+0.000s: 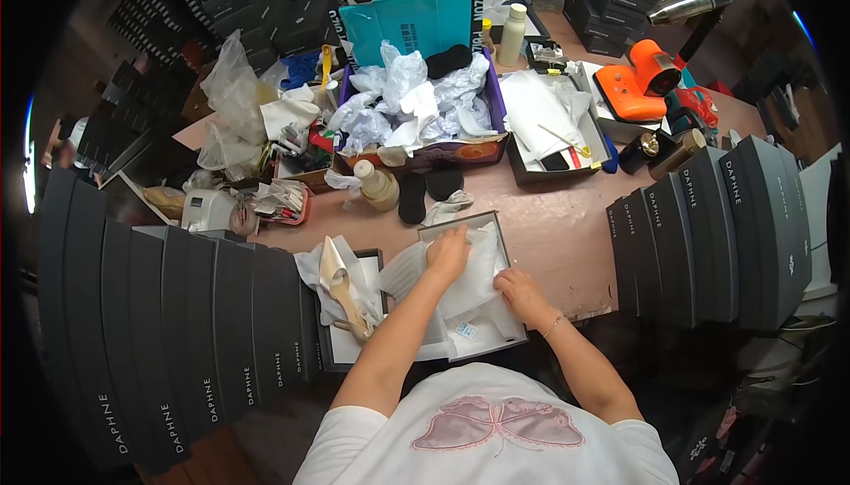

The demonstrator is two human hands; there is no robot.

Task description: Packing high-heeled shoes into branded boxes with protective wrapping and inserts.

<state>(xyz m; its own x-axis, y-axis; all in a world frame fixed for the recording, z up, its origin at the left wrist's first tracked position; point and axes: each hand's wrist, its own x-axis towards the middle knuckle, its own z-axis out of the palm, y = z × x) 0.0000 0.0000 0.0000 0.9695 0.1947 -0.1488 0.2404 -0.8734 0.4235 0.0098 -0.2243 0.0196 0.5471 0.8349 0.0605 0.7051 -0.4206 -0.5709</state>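
Note:
An open dark grey shoebox (516,341) lies in front of me, lined with white tissue. Within it is a white wrapping sheet (474,277), and a small printed packet (466,330) rests near its front. My left hand (449,255) is closed with bent fingers on the sheet at the box's far side. At the right wall, my right hand (524,295) has its fingers closed on the edge. Left of this box, a pale beige pointed shoe (336,277) lies on tissue in another dark box part (341,352). Whatever is under the wrapping is hidden.
Rows of dark shoeboxes stand at the left (186,326) and right (708,228). Behind are a purple carton (496,100) of crumpled tissue, a cream bottle (378,186), black pads (413,199), a tray of papers (549,171) and an orange device (630,87).

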